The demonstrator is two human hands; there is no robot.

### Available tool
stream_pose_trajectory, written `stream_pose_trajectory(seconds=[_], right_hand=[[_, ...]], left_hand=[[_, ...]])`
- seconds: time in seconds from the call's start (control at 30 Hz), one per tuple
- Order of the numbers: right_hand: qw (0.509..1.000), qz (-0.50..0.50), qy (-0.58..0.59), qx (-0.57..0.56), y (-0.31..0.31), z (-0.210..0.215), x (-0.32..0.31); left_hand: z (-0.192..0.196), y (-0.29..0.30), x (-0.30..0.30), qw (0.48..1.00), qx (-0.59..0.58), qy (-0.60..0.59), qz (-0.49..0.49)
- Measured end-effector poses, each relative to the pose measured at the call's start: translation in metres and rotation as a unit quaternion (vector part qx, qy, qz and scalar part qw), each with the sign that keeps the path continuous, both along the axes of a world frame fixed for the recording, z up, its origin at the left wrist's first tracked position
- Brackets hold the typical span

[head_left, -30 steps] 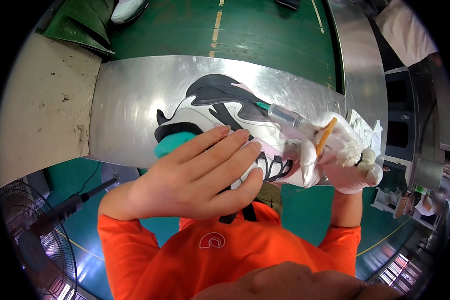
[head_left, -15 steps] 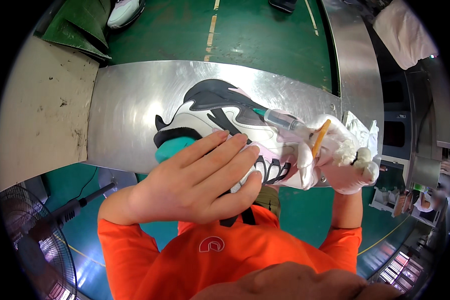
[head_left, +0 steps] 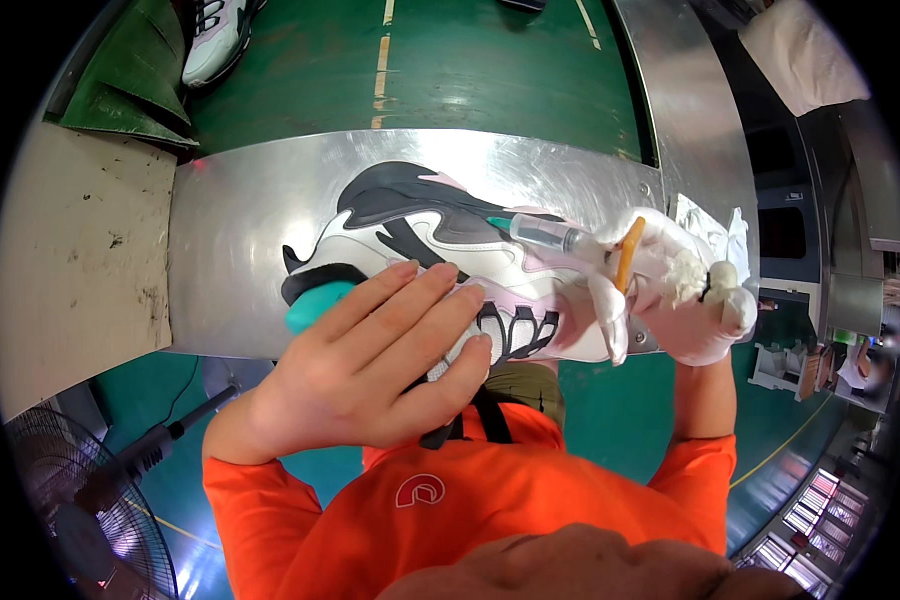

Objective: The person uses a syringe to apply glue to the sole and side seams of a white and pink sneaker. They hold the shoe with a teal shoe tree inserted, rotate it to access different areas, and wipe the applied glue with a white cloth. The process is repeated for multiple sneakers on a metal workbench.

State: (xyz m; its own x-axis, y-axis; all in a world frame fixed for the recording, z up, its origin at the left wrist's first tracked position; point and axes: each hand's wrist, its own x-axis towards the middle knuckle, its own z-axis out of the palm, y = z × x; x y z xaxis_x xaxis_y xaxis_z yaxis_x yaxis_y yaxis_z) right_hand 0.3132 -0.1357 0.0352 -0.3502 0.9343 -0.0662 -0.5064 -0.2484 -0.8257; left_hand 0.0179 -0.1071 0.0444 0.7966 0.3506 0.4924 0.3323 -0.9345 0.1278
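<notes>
A white, black and pink sneaker (head_left: pixel 440 225) with a teal heel lies on its side on a shiny metal plate (head_left: pixel 240 210). My bare left hand (head_left: pixel 370 365) rests flat on the shoe's lower side, fingers together, pressing it down. My right hand (head_left: pixel 675 290), in a white glove, grips a clear syringe (head_left: pixel 542 232) with a green tip that touches the shoe's upper. An orange stick (head_left: pixel 627 253) is also held between the gloved fingers.
A green conveyor belt (head_left: pixel 470 60) runs behind the plate, with another sneaker (head_left: pixel 215 35) at its far left. A beige board (head_left: pixel 70 260) lies to the left. A fan (head_left: pixel 80 520) stands at lower left. Crumpled white cloth (head_left: pixel 715 230) sits by my right hand.
My left hand has shifted slightly on the shoe. The right hand and syringe stay at the upper, almost unmoved.
</notes>
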Motion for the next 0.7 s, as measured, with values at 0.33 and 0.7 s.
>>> stream_pose_trajectory(seconds=[0.33,0.7], right_hand=[[0.997,-0.025,-0.069,-0.04,-0.011,0.012,0.02],[0.998,-0.049,-0.015,-0.027,-0.031,0.003,0.041]], left_hand=[[-0.002,0.001,0.003,1.0,0.0,-0.018,-0.008],[0.003,-0.005,0.004,1.0,-0.027,0.002,0.011]])
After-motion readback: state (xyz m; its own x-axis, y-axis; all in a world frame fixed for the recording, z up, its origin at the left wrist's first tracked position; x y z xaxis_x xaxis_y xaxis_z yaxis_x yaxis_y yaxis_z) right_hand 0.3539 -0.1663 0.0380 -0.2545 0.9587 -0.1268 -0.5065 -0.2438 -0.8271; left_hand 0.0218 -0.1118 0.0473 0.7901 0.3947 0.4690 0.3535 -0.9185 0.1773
